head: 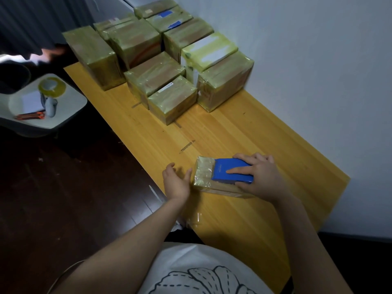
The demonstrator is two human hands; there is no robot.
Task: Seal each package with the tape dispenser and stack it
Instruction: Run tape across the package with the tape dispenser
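Right hand [259, 177] grips the blue tape dispenser [230, 169], covering most of the package [204, 172]; the dispenser's lettering is unreadable. Left hand [177, 182] waits beside, relaxed, holding nothing.

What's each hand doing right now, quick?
Left hand: open, beside the package, holding nothing.
Right hand: gripping the blue tape dispenser on top of the package.

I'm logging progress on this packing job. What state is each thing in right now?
package: flat on the table, visible end taped.
tape dispenser: resting on the package, gripped.
right hand: grips the tape dispenser.
left hand: open, beside the package's left end.
far packages: taped, stacked at the table's far end.
tape roll: lying flat, untouched.
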